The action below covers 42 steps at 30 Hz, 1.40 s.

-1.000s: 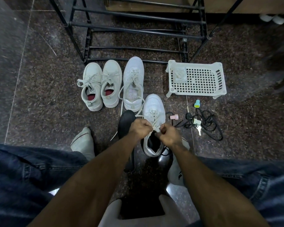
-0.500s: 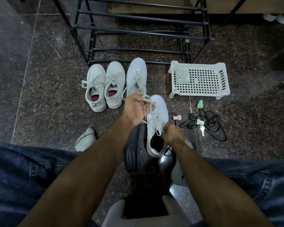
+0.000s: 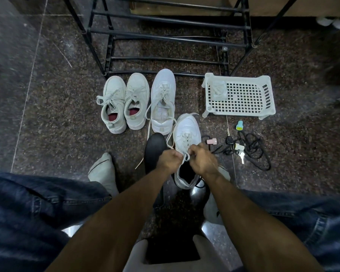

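Left hand (image 3: 170, 160) and right hand (image 3: 202, 160) both pinching white lace (image 3: 186, 157), over nearest sneaker (image 3: 186, 134), four pale sneakers in all, one black insole (image 3: 153, 148) beside it

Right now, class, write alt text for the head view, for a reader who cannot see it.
A person's left hand and right hand pinch the lace of a white shoe on a dark floor. Three more pale shoes stand beyond it before a black rack, with a white basket and keys to the right.
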### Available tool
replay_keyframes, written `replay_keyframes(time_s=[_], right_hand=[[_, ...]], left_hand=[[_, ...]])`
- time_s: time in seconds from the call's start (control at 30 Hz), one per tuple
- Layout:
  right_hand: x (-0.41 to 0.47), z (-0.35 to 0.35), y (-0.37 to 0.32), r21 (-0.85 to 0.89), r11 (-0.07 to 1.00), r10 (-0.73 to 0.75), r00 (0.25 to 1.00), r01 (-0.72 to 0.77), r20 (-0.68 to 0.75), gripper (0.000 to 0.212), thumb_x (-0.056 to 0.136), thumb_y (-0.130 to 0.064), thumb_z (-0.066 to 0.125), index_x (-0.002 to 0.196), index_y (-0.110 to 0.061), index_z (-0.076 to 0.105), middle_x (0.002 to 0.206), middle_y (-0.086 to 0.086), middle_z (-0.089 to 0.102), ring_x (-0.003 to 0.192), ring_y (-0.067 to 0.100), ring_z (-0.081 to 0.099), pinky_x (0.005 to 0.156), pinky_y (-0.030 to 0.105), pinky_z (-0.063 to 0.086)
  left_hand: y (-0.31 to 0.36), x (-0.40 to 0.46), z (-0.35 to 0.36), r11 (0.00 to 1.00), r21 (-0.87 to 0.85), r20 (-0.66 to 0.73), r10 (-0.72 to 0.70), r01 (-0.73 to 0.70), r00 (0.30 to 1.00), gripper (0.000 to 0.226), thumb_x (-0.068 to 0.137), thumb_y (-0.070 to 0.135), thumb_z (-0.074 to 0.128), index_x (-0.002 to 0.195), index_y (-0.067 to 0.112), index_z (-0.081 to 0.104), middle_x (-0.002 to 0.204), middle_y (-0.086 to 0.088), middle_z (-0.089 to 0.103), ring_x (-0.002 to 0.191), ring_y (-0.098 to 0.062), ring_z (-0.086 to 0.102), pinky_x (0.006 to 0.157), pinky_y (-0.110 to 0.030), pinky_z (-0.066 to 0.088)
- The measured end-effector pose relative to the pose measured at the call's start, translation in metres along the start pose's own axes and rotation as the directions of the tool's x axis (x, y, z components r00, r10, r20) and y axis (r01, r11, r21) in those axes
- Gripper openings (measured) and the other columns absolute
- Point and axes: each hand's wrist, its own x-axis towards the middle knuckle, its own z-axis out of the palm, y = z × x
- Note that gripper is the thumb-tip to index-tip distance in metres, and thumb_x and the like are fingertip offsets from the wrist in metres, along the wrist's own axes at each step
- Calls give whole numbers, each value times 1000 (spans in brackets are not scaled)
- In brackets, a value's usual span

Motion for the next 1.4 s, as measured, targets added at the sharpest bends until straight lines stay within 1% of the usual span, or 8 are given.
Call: replay_keyframes(time_s=[0.23,0.33,0.53,0.7,0.83,0.97,1.17,1.4], right_hand=[[28,-12,12,378,921,-12,964,-94,267,43,79,13,49,58,-24,52,71,1,54,70,15,47,66,26,37],[33,-33,-2,257,954,21,886,-157,464,24,78,6,47,64,-12,52,75,2,52,76,17,45,59,26,34],[45,-68,-18,326,907,66,853,-267,517,12,72,-4,52,65,-13,50,74,4,48,67,17,42,54,23,38],[49,-84,-7,555,752,150,912,-356,382,12,73,-8,52,63,-15,51,72,2,50,73,18,46,68,33,43],[44,-69,0,608,693,320,920,-389,225,6,74,-14,58,75,-9,60,81,9,60,77,23,56,75,39,52],[36,-53,-9,568,713,378,907,-412,184,23,85,-17,68,90,3,59,85,10,63,74,22,58,67,31,50],[33,-54,-11,890,252,373,887,-380,273,15,90,-10,52,77,-12,60,66,4,59,63,17,57,76,35,50],[42,-81,-9,986,-101,331,931,-130,156,18,85,3,44,78,-12,49,48,-1,36,45,14,35,62,35,45]], left_hand=[[0,2,0,916,335,53,215,-220,975,33,82,8,64,105,32,63,113,-1,56,99,-21,61,88,-35,52],[5,3,-3,890,372,108,240,-263,965,29,87,13,63,110,30,63,116,0,53,103,-20,58,90,-36,51],[8,8,-15,762,514,311,261,-393,914,11,87,16,57,77,16,53,97,-10,54,85,-24,57,68,-28,41],[28,11,-34,991,91,175,77,-94,982,14,81,7,64,70,10,57,76,-3,57,72,-16,53,62,-24,39],[45,6,-44,966,-258,219,33,25,975,7,75,21,61,77,14,61,100,-3,63,101,-19,56,88,-37,41],[44,1,-37,953,-301,310,62,37,949,8,72,22,60,77,16,62,84,-5,67,89,-16,61,85,-33,42],[15,22,-39,991,-3,-9,136,-136,991,35,78,-8,62,102,17,68,71,-3,63,74,-26,66,83,-44,58],[16,30,-49,945,-328,-351,-119,-3,929,11,89,8,56,92,17,63,82,-9,65,86,-31,63,76,-36,50]])
